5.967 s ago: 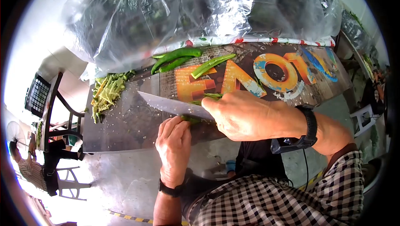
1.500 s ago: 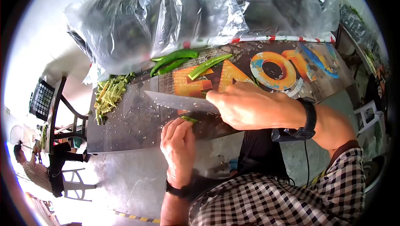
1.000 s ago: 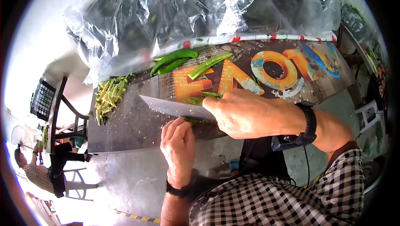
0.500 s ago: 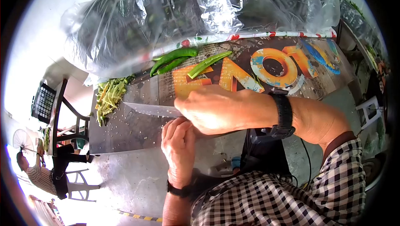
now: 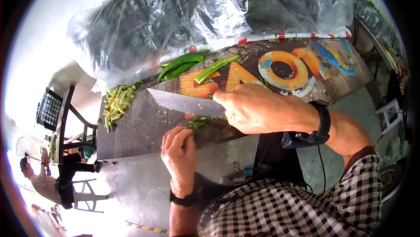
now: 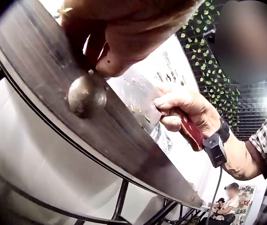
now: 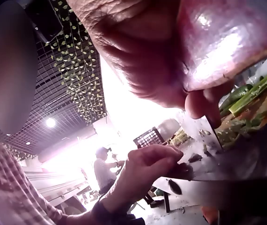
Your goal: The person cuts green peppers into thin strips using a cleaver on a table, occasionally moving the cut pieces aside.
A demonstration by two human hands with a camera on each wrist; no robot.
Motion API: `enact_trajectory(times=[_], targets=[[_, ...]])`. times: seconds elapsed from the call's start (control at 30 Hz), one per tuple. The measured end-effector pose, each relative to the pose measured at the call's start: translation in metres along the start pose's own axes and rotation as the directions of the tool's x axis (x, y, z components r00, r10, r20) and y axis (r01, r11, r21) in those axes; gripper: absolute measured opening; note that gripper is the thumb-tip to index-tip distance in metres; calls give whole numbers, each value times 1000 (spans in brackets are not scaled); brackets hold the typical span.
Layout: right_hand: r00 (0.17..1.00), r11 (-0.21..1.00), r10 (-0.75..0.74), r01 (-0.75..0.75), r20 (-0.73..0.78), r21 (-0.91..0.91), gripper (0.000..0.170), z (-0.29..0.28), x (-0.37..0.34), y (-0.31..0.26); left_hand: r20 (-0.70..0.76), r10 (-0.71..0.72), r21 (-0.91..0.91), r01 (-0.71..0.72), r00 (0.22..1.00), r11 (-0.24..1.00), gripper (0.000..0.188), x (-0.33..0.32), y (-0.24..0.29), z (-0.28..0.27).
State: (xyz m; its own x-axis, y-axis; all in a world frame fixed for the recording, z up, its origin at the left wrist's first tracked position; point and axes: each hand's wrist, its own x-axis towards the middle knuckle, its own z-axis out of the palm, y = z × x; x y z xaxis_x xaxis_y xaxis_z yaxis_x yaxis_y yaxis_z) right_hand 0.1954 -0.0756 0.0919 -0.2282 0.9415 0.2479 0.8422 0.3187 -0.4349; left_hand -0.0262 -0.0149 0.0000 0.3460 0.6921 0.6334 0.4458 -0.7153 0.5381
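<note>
My right hand (image 5: 267, 108) grips a kitchen knife (image 5: 186, 102) above the dark tabletop, its broad blade pointing left. The reddish handle (image 6: 189, 129) shows in the left wrist view. My left hand (image 5: 179, 154) is at the table's front edge, fingers curled, with nothing seen in them. Small cut green pieces (image 5: 197, 124) lie just beyond its fingertips, below the blade. Further back are whole green peppers (image 5: 181, 65) and a split pepper length (image 5: 216, 69). A heap of sliced green pepper strips (image 5: 119, 102) lies at the left end. My right hand hides part of the tabletop.
A long bulk under clear plastic sheeting (image 5: 205, 14) lines the table's (image 5: 135, 138) back. Pale bits are scattered over the tabletop. At far left, a person (image 5: 46, 184) sits near another table with a black crate (image 5: 49, 110).
My right hand reached left over the left fingers half a second ago; it is now back right with the knife. My left hand has drawn back, uncovering the small green pieces.
</note>
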Motion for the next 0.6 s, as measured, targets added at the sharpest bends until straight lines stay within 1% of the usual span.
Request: enact_trajectory(times=[0.03,0.13,0.2,0.3,0.43,0.53,0.6], targets=[[1000,1000,-3,3,6,0,7,0,1,0,-11,-6,6,6,1000,1000,17,-1,-1,-1],[993,998,58,-55,100,-34,9,-2,5,-4,27,41,13,-41,999,999,20,-2,1,1],[992,998,49,-44,117,-43,10,-1,7,-6,59,73,35,-75,996,997,21,-3,1,6],[989,998,53,-49,136,-34,10,0,11,-8,68,121,70,-126,990,990,20,0,0,10],[989,1000,25,-24,146,-10,9,5,13,-5,60,119,68,-123,991,990,19,-1,-1,11],[993,1000,-18,19,118,-6,9,10,13,-2,59,115,72,-119,992,990,19,-1,-3,11],[988,1000,-11,15,155,-22,10,8,14,-5,63,110,76,-115,992,990,19,-1,-2,11]])
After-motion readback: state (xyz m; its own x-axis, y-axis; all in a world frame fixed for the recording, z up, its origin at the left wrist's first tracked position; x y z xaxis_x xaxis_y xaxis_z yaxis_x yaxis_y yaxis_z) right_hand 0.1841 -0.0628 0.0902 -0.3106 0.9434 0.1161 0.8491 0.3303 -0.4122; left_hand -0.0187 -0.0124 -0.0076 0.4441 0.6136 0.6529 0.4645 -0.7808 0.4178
